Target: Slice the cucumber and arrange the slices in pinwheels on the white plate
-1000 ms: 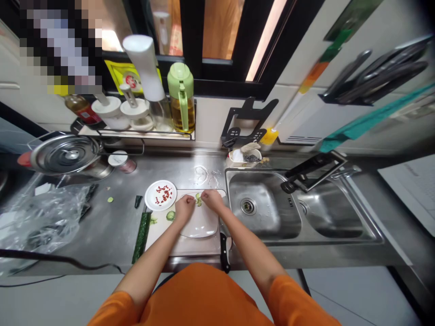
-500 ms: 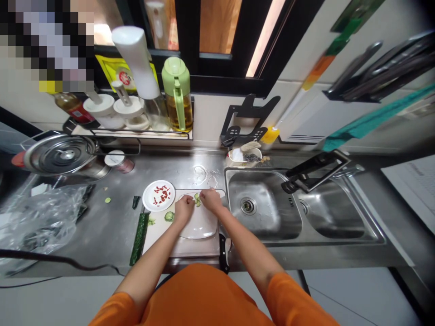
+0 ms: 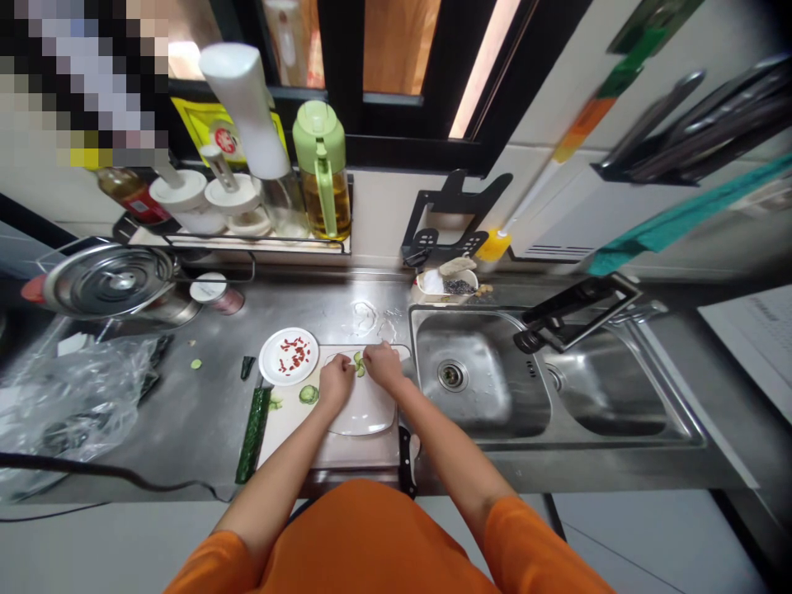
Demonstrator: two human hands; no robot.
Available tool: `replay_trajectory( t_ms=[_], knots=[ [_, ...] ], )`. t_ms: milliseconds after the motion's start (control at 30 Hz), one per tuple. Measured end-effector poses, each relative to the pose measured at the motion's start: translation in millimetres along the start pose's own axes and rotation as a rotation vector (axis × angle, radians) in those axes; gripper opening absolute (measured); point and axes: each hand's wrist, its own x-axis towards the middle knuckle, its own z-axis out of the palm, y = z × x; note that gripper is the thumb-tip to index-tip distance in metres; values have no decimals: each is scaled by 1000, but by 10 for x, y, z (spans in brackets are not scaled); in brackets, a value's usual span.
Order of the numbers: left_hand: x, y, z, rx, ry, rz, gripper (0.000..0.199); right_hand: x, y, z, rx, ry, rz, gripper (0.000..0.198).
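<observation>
Over a white plate (image 3: 362,417), my left hand (image 3: 336,381) and my right hand (image 3: 384,365) come close together. Thin cucumber slices (image 3: 360,363) lie between their fingertips at the far part of the plate. Both hands are closed in a pinch at these slices; the fingertips are small and partly hidden. The plate rests on a pale cutting board (image 3: 285,450). Left of it on the board sits a small stack of cucumber slices (image 3: 308,395). A long piece of cucumber (image 3: 252,436) lies along the board's left edge. A knife (image 3: 407,462) is at the right, black handle towards me.
A small white dish (image 3: 267,363) with red bits stands behind the board. A cucumber end (image 3: 247,367) and a plastic bag (image 3: 92,396) are left. A double sink (image 3: 488,429) opens at right. An oil bottle (image 3: 322,181) stands on the rack behind.
Hands, slices and plate stay almost where they were. Only a very slight shift of the view shows.
</observation>
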Motion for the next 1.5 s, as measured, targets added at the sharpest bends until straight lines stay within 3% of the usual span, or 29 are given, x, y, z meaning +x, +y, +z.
replay_trajectory(
  t_ms=[567,1033,1233,1400,1500],
  knots=[
    [36,-36,46,96,14,75,8,-12,2,46,-121,16,-42,23],
    [-6,10,-35,102,-39,86,18,-75,23,27,-73,36,-31,25],
    [-68,-93,-344,40,34,97,18,-262,94,-69,18,122,31,25],
    [-246,-459,-737,105,146,38,19,-591,86,-37,99,117,93,21],
    [-394,-692,-828,140,148,-13,20,-806,16,78,126,85,94,20]
  ],
)
